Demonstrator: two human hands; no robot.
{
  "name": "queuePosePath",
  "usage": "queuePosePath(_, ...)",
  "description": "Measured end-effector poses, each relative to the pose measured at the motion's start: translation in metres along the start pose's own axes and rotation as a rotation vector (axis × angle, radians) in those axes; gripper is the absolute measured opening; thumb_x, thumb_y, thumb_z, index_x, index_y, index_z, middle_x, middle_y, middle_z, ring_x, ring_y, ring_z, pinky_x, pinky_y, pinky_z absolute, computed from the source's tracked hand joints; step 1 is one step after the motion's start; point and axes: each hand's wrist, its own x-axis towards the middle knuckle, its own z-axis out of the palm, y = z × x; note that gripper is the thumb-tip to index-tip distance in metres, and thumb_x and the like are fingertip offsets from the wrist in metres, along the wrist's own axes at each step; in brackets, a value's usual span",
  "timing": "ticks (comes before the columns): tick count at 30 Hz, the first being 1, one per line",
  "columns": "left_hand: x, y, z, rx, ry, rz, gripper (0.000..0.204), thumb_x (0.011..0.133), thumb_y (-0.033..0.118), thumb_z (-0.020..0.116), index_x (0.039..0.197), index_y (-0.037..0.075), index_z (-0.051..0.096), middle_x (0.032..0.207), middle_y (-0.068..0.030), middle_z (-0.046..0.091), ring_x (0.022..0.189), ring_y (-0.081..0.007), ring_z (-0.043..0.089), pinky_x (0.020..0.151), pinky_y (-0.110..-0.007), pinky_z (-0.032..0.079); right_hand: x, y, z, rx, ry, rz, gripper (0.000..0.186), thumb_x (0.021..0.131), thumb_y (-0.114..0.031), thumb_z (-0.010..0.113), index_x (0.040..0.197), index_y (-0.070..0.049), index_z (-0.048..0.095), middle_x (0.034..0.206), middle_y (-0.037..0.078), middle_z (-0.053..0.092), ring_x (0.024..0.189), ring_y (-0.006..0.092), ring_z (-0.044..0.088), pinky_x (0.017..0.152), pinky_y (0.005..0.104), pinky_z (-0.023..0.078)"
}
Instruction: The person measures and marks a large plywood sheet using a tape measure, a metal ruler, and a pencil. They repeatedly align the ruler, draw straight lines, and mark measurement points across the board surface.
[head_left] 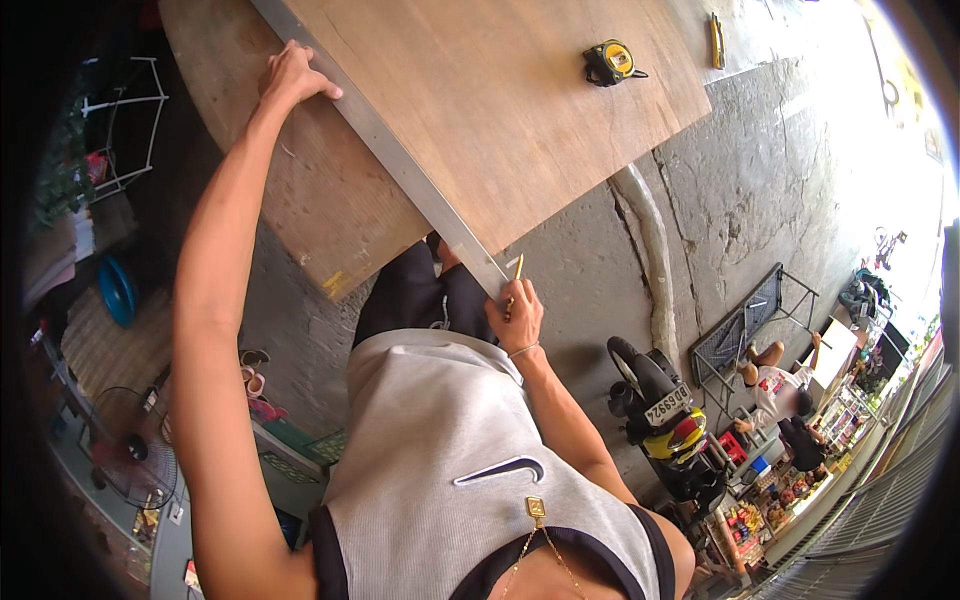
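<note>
The metal straightedge [400, 170] slants forward-left from the right hand [516, 312] (at its near end), which pinches a yellow pencil [519, 267]. Farther along, the left hand [292, 78] spreads against it.

Clear room over plywood board [490, 130] between metal straightedge [400, 172] and tape measure [612, 63]; left hand [292, 77] blocks straightedge's upper stretch.

Left hand [290, 76] far forward, thumb [328, 88] out; right hand [516, 314] closer in (fingers [526, 297] curled)
</note>
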Motion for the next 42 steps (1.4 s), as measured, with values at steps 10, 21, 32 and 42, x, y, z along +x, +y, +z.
queuePosePath(10,0.111,-0.069,0.020,-1.626,-0.123,-0.435,0.022,0.087,0.018,0.072,0.101,0.004,0.063,0.100,-0.0040,0.064,0.089,-0.0164,0.061,0.082,-0.032,0.052,0.063,0.008,-0.136,0.028,0.061,-0.268,0.029,0.057,-0.001,0.073,0.072,-0.006,0.048,0.070,0.009,0.047,0.053,0.0249,0.051,0.048,0.0350,0.042)
queuePosePath(21,-0.237,0.196,0.057,-2.001,0.348,-0.560,0.014,0.091,0.010,0.065,0.101,0.003,0.058,0.096,-0.0079,0.066,0.079,-0.0193,0.067,0.071,-0.038,0.061,0.262,0.212,-0.348,-0.296,-0.091,-0.639,0.034,0.057,0.002,0.076,0.078,-0.005,0.051,0.087,0.011,0.061,0.077,0.0303,0.059,0.071,0.0384,0.047)
queuePosePath(32,-0.315,0.356,0.154,-2.041,0.481,-1.026,0.018,0.090,0.009,0.067,0.092,-0.001,0.052,0.090,-0.0130,0.062,0.082,-0.0234,0.068,0.077,-0.038,0.061,0.437,0.190,-0.316,-0.096,-0.652,-0.922,0.035,0.059,0.002,0.080,0.085,-0.003,0.056,0.084,0.010,0.061,0.081,0.0334,0.060,0.076,0.0430,0.047)
queuePosePath(42,-0.303,0.361,0.130,-1.375,0.531,-1.371,0.049,0.080,0.035,0.080,0.103,-0.004,0.061,0.077,-0.0109,0.065,0.064,-0.0162,0.065,0.053,-0.028,0.056,0.468,0.224,-0.305,-0.281,-0.660,-1.089,0.034,0.064,-0.002,0.080,0.084,-0.005,0.053,0.107,0.017,0.060,0.101,0.0396,0.057,0.083,0.0482,0.047)
